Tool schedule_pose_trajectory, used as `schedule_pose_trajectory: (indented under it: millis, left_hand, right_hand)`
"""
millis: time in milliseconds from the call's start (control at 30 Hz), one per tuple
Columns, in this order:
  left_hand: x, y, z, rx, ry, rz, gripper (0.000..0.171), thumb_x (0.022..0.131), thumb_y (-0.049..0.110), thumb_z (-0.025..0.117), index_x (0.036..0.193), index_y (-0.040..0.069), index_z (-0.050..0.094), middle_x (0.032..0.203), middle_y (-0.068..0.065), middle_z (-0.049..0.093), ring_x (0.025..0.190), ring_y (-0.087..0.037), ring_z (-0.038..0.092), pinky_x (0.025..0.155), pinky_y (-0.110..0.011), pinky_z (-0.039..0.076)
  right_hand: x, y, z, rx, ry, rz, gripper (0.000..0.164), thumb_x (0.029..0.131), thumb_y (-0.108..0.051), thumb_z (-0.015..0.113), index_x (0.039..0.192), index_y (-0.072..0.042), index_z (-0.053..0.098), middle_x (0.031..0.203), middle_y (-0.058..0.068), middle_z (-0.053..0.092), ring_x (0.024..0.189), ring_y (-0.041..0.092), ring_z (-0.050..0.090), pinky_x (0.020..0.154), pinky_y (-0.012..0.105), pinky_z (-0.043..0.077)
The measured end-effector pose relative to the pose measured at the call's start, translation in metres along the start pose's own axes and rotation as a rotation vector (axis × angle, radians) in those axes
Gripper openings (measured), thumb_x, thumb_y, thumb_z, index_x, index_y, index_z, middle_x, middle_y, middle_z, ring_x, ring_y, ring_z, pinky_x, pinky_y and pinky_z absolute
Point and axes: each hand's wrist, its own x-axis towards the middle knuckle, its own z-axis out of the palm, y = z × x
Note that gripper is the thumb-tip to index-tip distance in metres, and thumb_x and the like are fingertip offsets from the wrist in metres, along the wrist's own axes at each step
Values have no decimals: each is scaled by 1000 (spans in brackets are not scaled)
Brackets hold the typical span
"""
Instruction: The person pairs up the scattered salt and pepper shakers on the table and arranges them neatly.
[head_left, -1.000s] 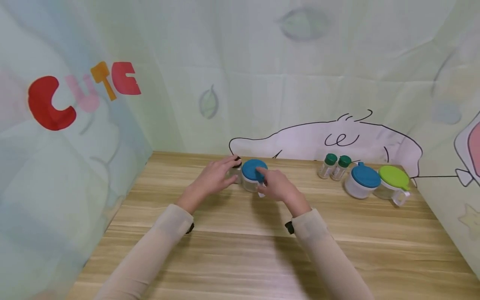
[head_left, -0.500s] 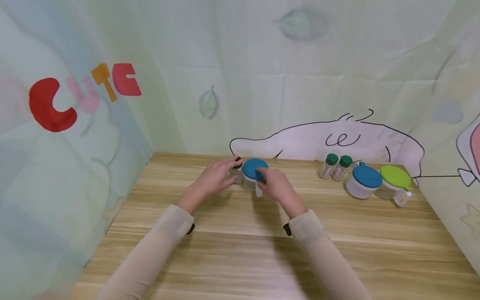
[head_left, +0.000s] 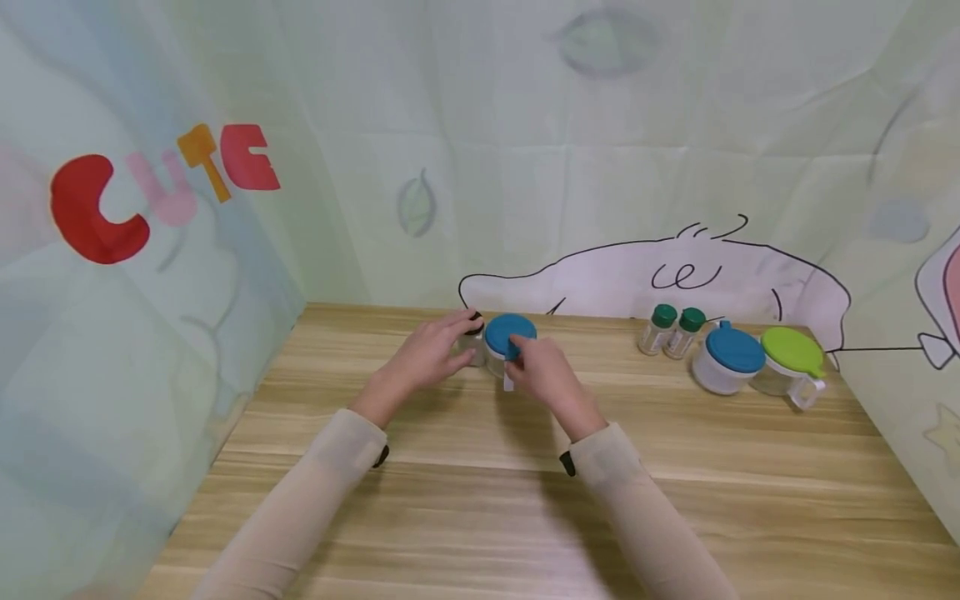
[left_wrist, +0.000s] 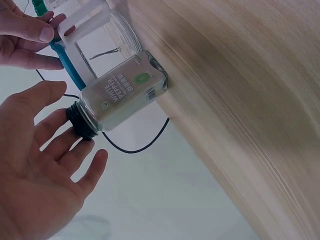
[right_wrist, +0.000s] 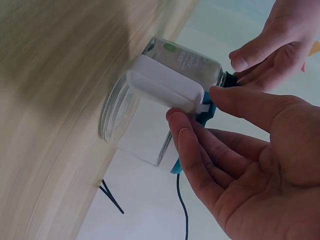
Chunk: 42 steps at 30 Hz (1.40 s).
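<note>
A glass bottle [left_wrist: 125, 90] labelled white pepper stands upright at the back of the wooden table. My left hand [head_left: 423, 354] rests its fingertips on the bottle's black cap [left_wrist: 81, 121], with the thumb held apart from it. Right beside the bottle is a clear seasoning jar [right_wrist: 145, 132] with a blue lid [head_left: 506, 333] and a white handle [right_wrist: 165, 85]. The thumb and fingers of my right hand [head_left: 547, 375] pinch the jar where the lid's blue tab meets the handle. In the head view, that hand covers part of the jar's front.
On the right stand two shakers with green caps [head_left: 663, 317] [head_left: 692, 320]. Next to them are a blue-lidded jar [head_left: 723, 371] and a green-lidded jar [head_left: 791, 352]. Printed cloth walls [head_left: 495, 192] rise behind and beside the table [head_left: 450, 517].
The blue-lidded jar's handle has swung a little to the left, and my right hand has moved left with it, closing its pinch. My left hand has stayed at the pepper bottle.
</note>
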Motion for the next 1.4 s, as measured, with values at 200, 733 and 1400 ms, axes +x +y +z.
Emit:
schedule_pose_trajectory:
  millis: [200, 733, 1400]
  left_hand:
    - [2, -1, 1, -10, -4, -3, 54, 102, 20, 73, 151, 4, 58, 162, -18, 49, 144, -39, 53, 114, -61, 46]
    - [4, 2, -1, -78, -7, -17, 52, 101, 18, 73, 148, 1, 58, 161, -21, 48, 147, -41, 48, 120, -58, 40]
    - [7, 5, 3, -131, 49, -54, 53, 104, 19, 69, 152, 4, 55, 164, -19, 43, 151, -43, 40, 119, -69, 33]
  right_hand:
    - [2, -1, 4, 7, 11, 5, 52, 103, -11, 69, 150, 6, 53, 111, 19, 76, 86, 20, 70, 76, 33, 62]
    - [-3, 8, 1, 3, 10, -15, 61, 102, -13, 72, 158, -8, 48, 84, 6, 70, 68, 17, 61, 61, 28, 51]
    - [-37, 48, -34, 45, 294, -113, 45, 104, -27, 68, 145, -7, 62, 133, 19, 65, 118, 39, 64, 93, 55, 57]
